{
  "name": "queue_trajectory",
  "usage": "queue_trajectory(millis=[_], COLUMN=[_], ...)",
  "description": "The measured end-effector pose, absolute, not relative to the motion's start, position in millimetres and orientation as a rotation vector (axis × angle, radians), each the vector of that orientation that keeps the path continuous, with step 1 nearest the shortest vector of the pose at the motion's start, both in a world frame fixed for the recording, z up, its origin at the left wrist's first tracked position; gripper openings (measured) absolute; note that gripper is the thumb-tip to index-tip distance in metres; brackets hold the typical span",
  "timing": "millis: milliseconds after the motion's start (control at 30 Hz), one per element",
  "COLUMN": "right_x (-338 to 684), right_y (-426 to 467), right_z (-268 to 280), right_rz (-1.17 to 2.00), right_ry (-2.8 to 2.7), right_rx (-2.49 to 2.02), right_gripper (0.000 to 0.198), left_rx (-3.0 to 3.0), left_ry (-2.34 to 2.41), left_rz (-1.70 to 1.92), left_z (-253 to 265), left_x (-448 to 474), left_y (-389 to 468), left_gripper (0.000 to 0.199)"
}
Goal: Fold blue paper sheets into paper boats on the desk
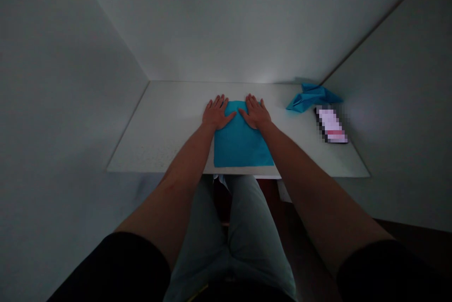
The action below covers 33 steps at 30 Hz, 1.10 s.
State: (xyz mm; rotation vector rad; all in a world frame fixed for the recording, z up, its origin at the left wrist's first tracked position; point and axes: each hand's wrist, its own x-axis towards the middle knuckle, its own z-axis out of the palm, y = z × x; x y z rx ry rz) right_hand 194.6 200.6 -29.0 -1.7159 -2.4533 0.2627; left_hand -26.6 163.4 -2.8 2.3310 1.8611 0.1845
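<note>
Blue and roughly square, the sheet (242, 149) lay flat on the white table (162, 114), which stretched out to both sides of it; whether it was paper or cloth could not be told. The left hand (214, 115) rested open over the sheet's far left corner, grasping nothing, its thumb on the blue and its fingers pointing away from the person. The right hand (257, 115) mirrored it at the sheet's far right corner, also loose and palm down, the two thumbs angled towards each other without touching. Spread like that, the palms probably pressed the far part level and kept it from slipping, with the sheet's near edge uncovered. Well to the right of the sheet sat a folded blue piece (310, 98) and a phone (331, 125) with a lit, pixelated screen. Both stood apart from the sheet, perhaps to give the forearms room and keep the screen readable
</note>
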Motion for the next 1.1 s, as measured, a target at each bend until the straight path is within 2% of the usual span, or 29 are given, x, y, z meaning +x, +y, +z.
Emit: queue_trajectory(millis=[400, 667, 733, 833, 900, 967, 1033, 1100], right_x=[204.6, 243.6, 257.0, 272.1, 277.5, 279.5, 279.1, 277.7], right_y=[206.3, 171.2, 149.8, 117.1, 100.2, 89.6, 84.9, 83.6], right_z=[-28.2, -19.7, -17.6, -15.4, -14.2, -12.9, -11.2, -9.2], right_rz=[0.397, 0.56, 0.568, 0.536, 0.517, 0.519, 0.545, 0.606], right_ry=[-2.474, -2.23, -2.376, -2.526, -2.496, -2.406, -2.282, -2.147], right_rx=[-1.596, -1.411, -1.356, -1.265, -1.247, -1.231, -1.223, -1.243], right_gripper=[0.102, 0.08, 0.086, 0.101, 0.095, 0.075, 0.055, 0.046], left_rx=[2.316, 2.102, 2.231, 2.415, 2.449, 2.427, 2.373, 2.287], left_ry=[1.817, 1.736, 1.629, 1.474, 1.442, 1.447, 1.452, 1.463], left_rz=[0.287, 0.708, 0.596, 0.377, 0.346, 0.4, 0.506, 0.638], left_z=[-5.5, -5.0, -4.3, -4.4, -4.9, -5.2, -5.2, -4.9], left_x=[-27.8, -55.8, -65.1, -76.9, -82.2, -84.3, -82.5, -77.5], left_y=[164.2, 153.1, 133.4, 97.9, 77.7, 63.9, 56.9, 54.5], left_gripper=[0.086, 0.069, 0.073, 0.09, 0.093, 0.079, 0.057, 0.037])
